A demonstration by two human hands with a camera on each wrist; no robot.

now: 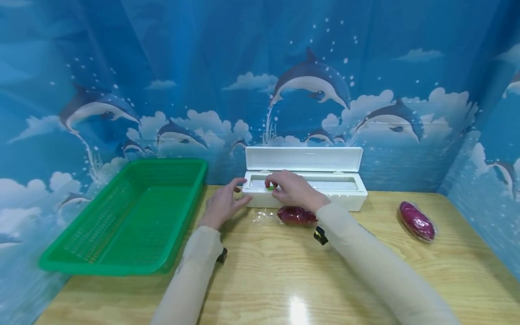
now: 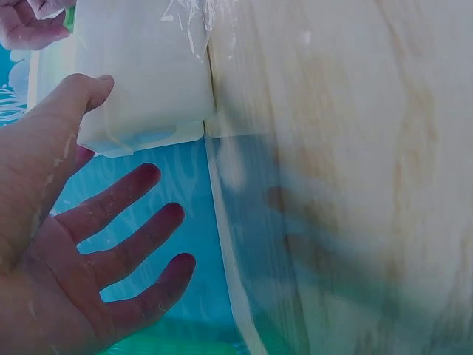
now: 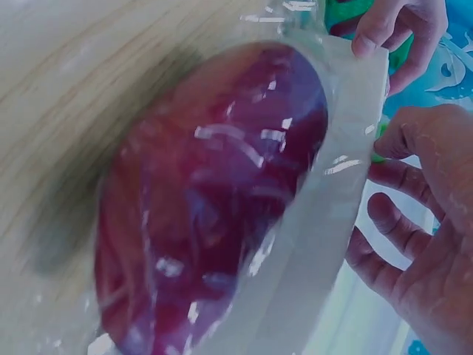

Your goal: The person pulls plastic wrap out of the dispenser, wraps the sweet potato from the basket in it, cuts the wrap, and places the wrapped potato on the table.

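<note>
A long white cling-film dispenser box [image 1: 304, 198] stands against the backdrop with its lid [image 1: 304, 159] raised. My right hand [image 1: 294, 189] reaches over its front edge, thumb and forefinger pinching a small green slide cutter [image 3: 378, 150]. At the box's left end my left hand [image 1: 221, 205] has its fingers spread, the thumb [image 2: 89, 90] right at the box wall. Below the right wrist lies a purple-red oval vegetable [image 1: 295, 215], and the right wrist view shows clear film over its surface [image 3: 214, 185]. Loose clear film [image 1: 264, 215] lies along the front of the box.
A green plastic basket [image 1: 162, 253] stands on the left side of the wooden table [image 1: 260, 280]. Another film-wrapped purple-red vegetable [image 1: 417, 221] lies at the right. A blue curtain [image 1: 227, 67] with dolphins hangs behind and beside the table.
</note>
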